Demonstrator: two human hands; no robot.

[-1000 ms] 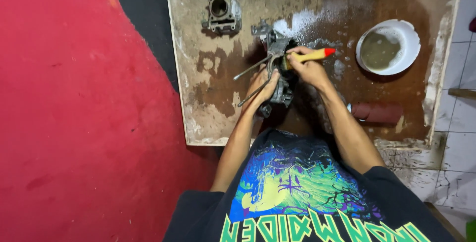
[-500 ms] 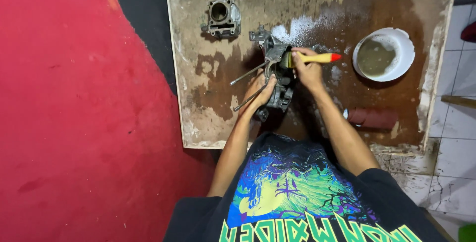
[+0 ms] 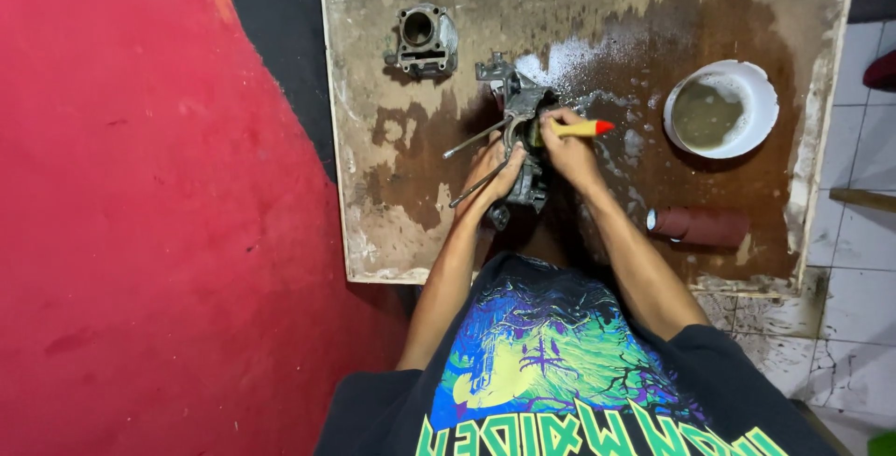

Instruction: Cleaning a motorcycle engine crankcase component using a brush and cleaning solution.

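Wet and stained brown, the surface [image 3: 392,185] is a square board lying on the floor, with a red floor covering [image 3: 140,232] to its left and white tiles [image 3: 859,260] to its right. Near the board's middle lies a grey engine part [image 3: 519,153], a greasy metal casting with two long studs [image 3: 471,139] sticking out to the left. The left hand [image 3: 495,171] is closed on the casting's near side, fingers among the studs. The right hand [image 3: 565,143] grips a brush [image 3: 583,127] with a yellow handle and red tip, its head pressed against the casting's top; the bristles are hidden behind the fingers and the metal.

White foam [image 3: 569,64] spreads over the board just beyond the hands. Well apart, toward the board's far left corner, sits a grey cylinder block [image 3: 425,41] with a round bore facing up. To the right stands a white bowl [image 3: 721,109] holding murky greenish liquid. Nearer the person, right of the right forearm, a dark red can [image 3: 700,225] lies on its side. Nothing lies between the hands and the casting.

The casting's lower end is shadowed by the arms and hard to make out. The person's shirt [image 3: 560,363] fills the bottom of the view.
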